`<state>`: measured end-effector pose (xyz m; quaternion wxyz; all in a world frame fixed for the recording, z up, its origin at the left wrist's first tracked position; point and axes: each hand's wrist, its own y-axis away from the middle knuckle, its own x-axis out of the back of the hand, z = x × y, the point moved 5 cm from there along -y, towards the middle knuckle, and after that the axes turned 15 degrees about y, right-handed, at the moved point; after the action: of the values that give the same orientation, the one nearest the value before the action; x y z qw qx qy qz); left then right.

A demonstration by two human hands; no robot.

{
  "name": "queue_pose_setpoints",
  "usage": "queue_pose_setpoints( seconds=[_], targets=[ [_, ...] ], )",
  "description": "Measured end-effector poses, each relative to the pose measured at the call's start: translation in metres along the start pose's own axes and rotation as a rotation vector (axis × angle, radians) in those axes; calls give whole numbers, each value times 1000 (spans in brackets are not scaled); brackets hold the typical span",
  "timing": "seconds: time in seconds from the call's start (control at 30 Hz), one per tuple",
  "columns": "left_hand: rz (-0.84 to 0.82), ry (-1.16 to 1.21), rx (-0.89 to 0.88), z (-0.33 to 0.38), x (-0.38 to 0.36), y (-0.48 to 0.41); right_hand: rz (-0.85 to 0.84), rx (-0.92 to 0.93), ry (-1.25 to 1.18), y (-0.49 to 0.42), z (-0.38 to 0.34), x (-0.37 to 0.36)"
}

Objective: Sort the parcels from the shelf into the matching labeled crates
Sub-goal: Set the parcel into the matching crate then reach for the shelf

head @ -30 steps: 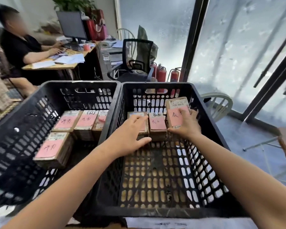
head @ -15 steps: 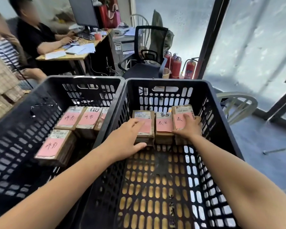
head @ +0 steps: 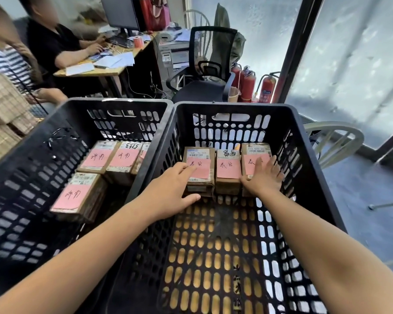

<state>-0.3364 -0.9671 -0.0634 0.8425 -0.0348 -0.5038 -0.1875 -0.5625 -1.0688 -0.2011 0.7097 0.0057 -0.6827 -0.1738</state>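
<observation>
Change: the right parcel [head: 255,148], which I had held tipped up on edge a second earlier, lay flat against the far wall of the right crate [head: 236,107], closing a row of three.
Right hand: my right hand [head: 263,177] rested on that parcel's pink label with fingers straight and spread, pressing down and gripping nothing.
Left hand: my left hand [head: 168,189] lay stretched over the left parcel [head: 201,165], thumb along its near edge. It was a steadying touch, not a hold.
Row: the middle parcel [head: 228,169] sat untouched between the other two, all three side by side and touching.
Labels: the three pink slips carried what looked like the same handwritten characters.
Left crate: the left crate [head: 114,103] held its own parcels, the nearest parcel [head: 77,196] marked with different writing.
Meaning: I judged this parcel delivered to its matching crate.
Next: both hands could lift away for another parcel.
Unknown: the shelf was out of view, so I could not tell how many remained.
</observation>
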Motion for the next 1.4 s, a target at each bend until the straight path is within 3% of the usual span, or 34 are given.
queue_pose_setpoints(
  seconds=[0.3,0.7,0.87,1.2,1.4],
  targets=[
    [1,0,12,3,1,6,65,7,-30,1,4,9],
    [-12,-42,26,7,-1,13,-39,32,52,5,4,21],
    [-2,-67,-1,12,2,22,3,26,16,29,3,39],
    [110,-135,-94,4,29,80,154,320,-127,121,-61,78],
    [171,-142,-35,-27,50,127,310,489,-198,200,-109,115]
  ],
)
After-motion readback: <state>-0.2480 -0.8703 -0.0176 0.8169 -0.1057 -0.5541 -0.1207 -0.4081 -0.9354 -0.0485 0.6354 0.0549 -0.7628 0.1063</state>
